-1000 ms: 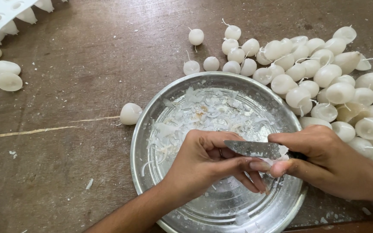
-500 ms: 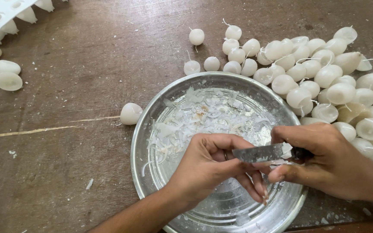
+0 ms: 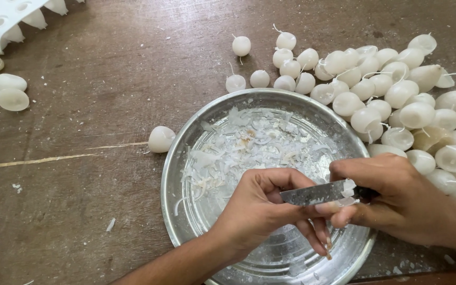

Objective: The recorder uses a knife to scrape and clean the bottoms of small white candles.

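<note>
Right hand (image 3: 397,198) holds a knife (image 3: 317,193) in a firm grip over the steel pan (image 3: 178,174). Left hand (image 3: 262,211) is curled against the blade; its contents cannot be told. White wax shavings (image 3: 238,153) litter the pan. Egg-shaped candles (image 3: 397,95) are heaped on the bench (image 3: 106,79) just beside.

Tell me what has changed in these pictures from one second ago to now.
The right hand drew the knife a little up and to the right, so more blade now shows. The left hand kept its grip on a small white piece, mostly hidden, and shifted slightly. The steel plate of wax shavings, the pile of white candles and the loose candle stayed put.
</note>
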